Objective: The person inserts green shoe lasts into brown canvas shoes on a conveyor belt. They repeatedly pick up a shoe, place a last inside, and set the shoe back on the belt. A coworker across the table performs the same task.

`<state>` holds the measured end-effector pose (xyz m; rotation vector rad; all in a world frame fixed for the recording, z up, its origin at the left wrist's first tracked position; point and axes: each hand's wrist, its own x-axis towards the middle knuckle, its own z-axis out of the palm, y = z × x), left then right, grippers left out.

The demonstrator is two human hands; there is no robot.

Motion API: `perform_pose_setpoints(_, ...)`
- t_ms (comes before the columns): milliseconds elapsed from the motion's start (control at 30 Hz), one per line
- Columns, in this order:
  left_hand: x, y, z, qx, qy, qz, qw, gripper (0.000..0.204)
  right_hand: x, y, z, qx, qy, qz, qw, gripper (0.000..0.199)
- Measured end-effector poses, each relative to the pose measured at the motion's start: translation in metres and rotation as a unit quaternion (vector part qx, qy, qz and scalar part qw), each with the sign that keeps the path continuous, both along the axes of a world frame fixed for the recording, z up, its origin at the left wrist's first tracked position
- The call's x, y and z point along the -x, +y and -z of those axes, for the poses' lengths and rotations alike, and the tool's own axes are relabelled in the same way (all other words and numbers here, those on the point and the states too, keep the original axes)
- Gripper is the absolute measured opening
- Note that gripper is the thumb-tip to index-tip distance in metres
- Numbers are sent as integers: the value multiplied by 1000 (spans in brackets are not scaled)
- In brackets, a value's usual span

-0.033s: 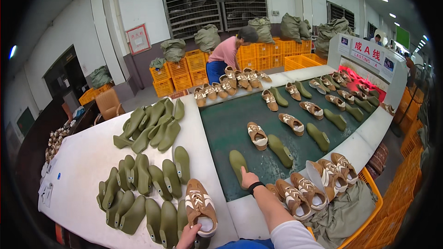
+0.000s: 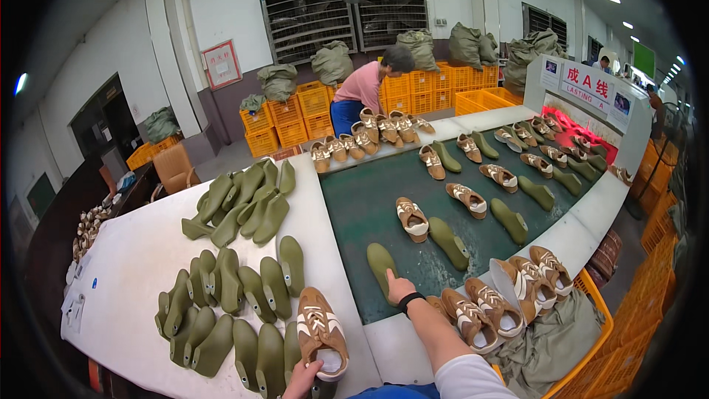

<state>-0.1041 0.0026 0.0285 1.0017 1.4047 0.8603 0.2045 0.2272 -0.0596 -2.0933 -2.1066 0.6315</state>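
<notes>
My left hand (image 2: 304, 380) grips a brown and white lace-up sneaker (image 2: 320, 327) by its heel opening, thumb on the inside, at the near edge of the white table. My right arm reaches forward to the green belt. There my right hand (image 2: 399, 288) is closed on the near end of an olive-green shoe last (image 2: 379, 263); some of its fingers are hidden. To the right of that last lie another sneaker (image 2: 411, 218) and a second last (image 2: 448, 242). Several loose lasts (image 2: 230, 281) stand and lie close together left of the held sneaker.
Several sneakers (image 2: 493, 307) line the near right ledge above an orange crate (image 2: 602, 332) with grey-green cloth. More sneakers and lasts cover the belt (image 2: 354, 210) toward a red-lit machine (image 2: 576, 129). Across it, a person in pink (image 2: 360, 89) leans behind a sneaker row.
The person across the belt has dipped their head very slightly. Both my hands stay practically where they were, on the same sneaker and last.
</notes>
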Motion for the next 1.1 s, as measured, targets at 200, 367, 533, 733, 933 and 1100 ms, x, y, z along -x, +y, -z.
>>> perform_pose_setpoints(200, 0, 8, 7, 12, -20, 38, 999, 41, -6, -11, -14, 14, 17, 38, 999, 69)
perform_pose_setpoints(367, -13, 14, 3, 23, 2, -17, 1000, 35, 13, -60, -78, -58, 51, -137, 988, 45)
perform_pose_setpoints(533, -30, 36, -5, -67, -34, 11, 997, 37, 60, -158, -132, -121, 251, -229, 933, 31)
perform_pose_setpoints(733, -41, 55, 0, -70, 98, 21, 993, 33, 79, -180, -145, -69, 213, -223, 949, 26)
perform_pose_setpoints(933, -28, 46, 19, -294, 262, 108, 913, 46, 61, -91, -133, -121, 269, -144, 945, 28)
perform_pose_setpoints(1100, -14, 23, 42, -344, 502, 170, 776, 50, 59, 19, -96, -123, 194, -57, 972, 28)
